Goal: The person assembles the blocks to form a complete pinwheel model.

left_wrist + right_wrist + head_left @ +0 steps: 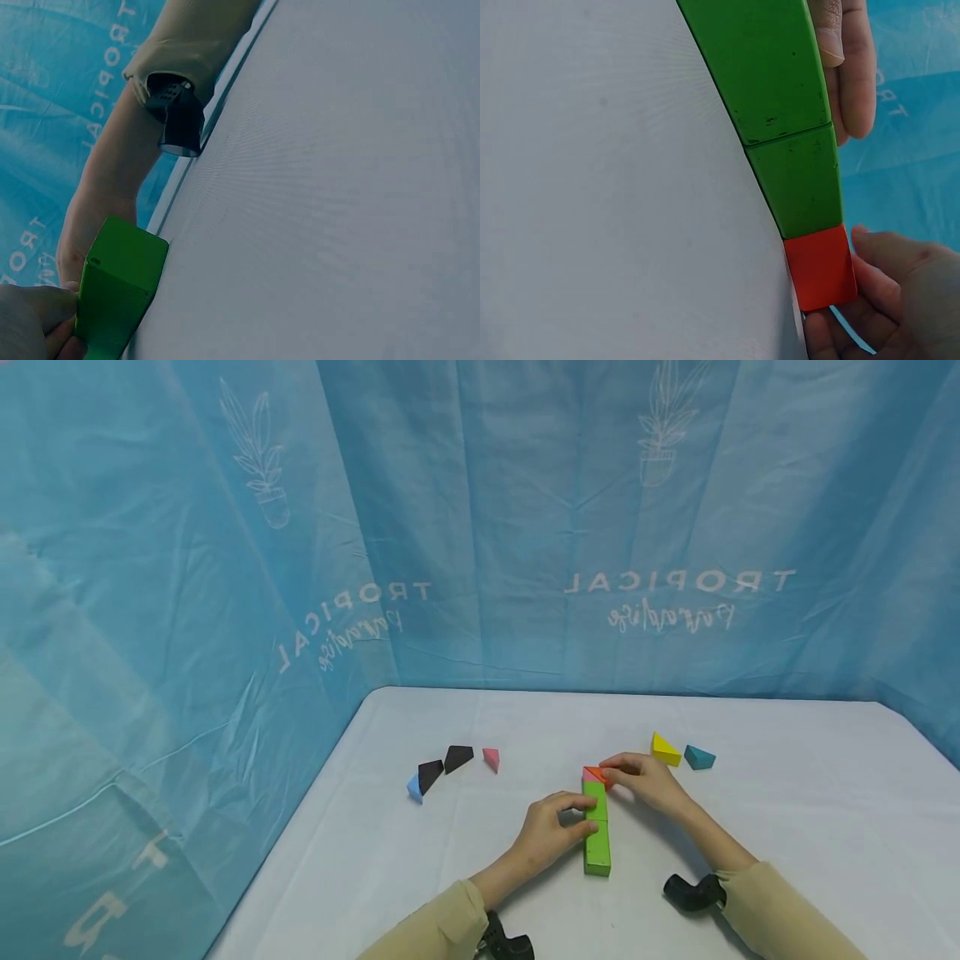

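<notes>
Two green blocks point(597, 847) lie end to end in a line on the table. At the line's far end, an orange triangular block point(600, 773) sits against a small pink block point(590, 776). My left hand point(543, 835) reaches in from the left, with thumb and fingertips touching the green blocks. My right hand point(651, 785) pinches the orange block from the right. In the right wrist view, the orange block point(821, 268) meets the nearer green face, with the right hand's fingers point(889, 255) beside it. The left wrist view shows the green end face point(127, 251) close up.
Two black blocks point(459, 757), a light blue block point(415, 788) and a pink block point(491, 758) lie at the left. A yellow block point(664, 750) and a teal block point(699, 757) lie beyond the right hand. Blue curtains point(517, 527) surround the white table point(810, 810).
</notes>
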